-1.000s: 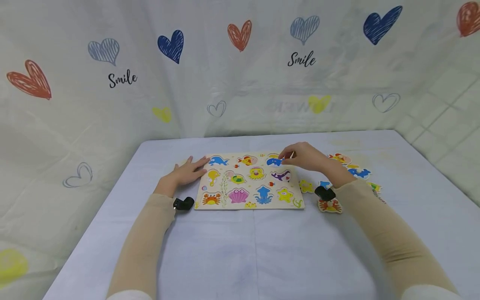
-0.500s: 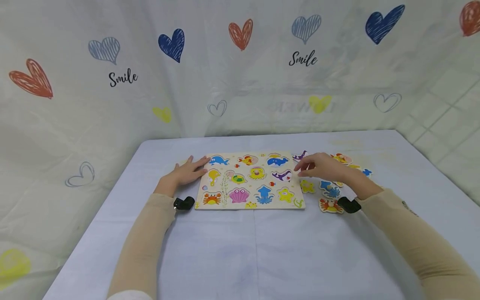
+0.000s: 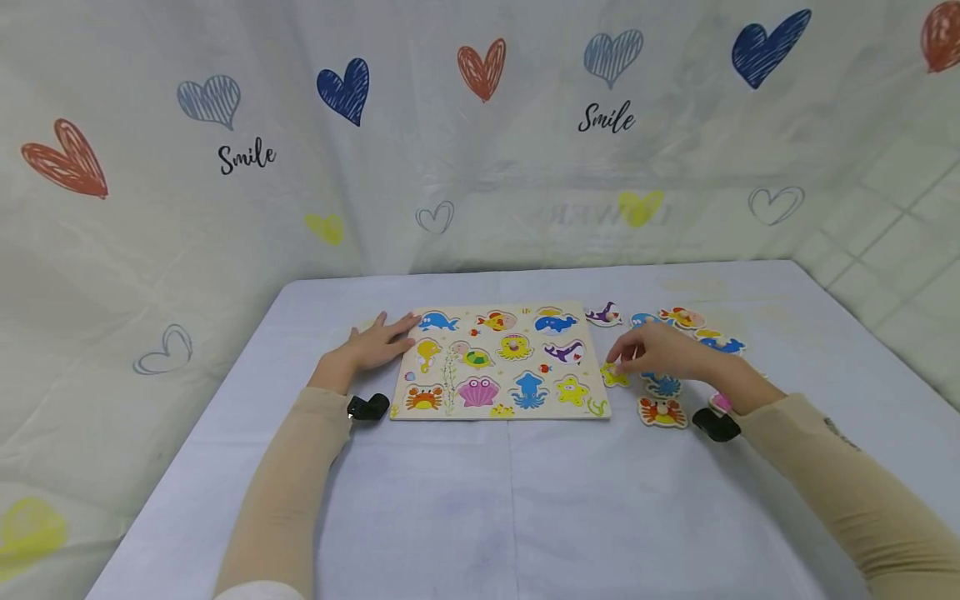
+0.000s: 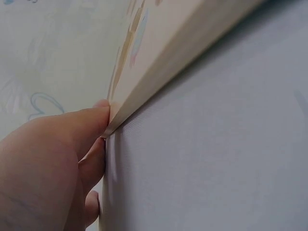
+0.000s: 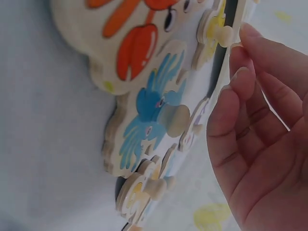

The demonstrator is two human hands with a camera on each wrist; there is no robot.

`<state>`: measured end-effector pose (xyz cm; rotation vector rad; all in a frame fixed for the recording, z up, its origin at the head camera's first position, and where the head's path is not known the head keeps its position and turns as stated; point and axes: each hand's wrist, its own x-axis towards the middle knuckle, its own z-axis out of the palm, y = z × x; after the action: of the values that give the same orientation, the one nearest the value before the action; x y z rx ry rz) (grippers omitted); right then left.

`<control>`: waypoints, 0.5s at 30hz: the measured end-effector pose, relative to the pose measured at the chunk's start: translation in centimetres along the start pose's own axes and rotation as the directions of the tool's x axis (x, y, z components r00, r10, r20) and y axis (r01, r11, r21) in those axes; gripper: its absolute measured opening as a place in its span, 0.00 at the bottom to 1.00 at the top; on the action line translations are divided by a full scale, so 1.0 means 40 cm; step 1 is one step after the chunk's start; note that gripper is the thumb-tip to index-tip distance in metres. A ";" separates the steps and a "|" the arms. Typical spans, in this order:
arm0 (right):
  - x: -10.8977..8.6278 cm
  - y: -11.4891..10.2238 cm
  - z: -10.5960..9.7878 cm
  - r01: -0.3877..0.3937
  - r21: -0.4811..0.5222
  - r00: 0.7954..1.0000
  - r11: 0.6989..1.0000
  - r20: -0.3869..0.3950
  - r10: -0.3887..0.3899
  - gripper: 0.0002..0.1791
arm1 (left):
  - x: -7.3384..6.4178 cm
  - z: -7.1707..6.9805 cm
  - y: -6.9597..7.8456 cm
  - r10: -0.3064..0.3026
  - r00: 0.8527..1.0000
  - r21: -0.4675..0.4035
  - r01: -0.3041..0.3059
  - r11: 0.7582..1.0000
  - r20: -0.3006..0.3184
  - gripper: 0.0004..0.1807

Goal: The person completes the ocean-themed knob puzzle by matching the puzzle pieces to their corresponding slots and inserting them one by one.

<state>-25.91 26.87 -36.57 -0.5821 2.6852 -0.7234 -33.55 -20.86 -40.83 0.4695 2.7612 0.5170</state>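
Note:
The wooden sea-animal puzzle board lies flat on the table. My left hand rests at its left side with spread fingers, and in the left wrist view the thumb touches the board's edge. Just right of the board, my right hand reaches down over a yellow starfish piece. In the right wrist view, thumb and index fingertips are right beside the wooden knob of that starfish, with the knob outside them. The other fingers are loosely curled.
Right of the board lie more knobbed pieces: a crab, a blue squid, a purple whale, a fish and a blue whale. Some are partly hidden by the right hand and arm. A heart-printed curtain hangs behind the table.
My right hand has moved from the board's upper right corner to the right and toward me, down to the starfish piece. The purple whale piece came into view. My left hand stays put.

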 end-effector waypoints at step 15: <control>0.006 -0.007 0.007 -0.027 -0.031 0.999 0.999 0.021 0.027 0.09 | -0.005 -0.004 0.003 -0.005 1.000 0.001 0.005 1.000 0.005 0.36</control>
<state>-25.92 26.45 -36.71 -0.5571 2.6833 -0.6656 -33.40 -20.85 -40.61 0.4629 2.7570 0.5128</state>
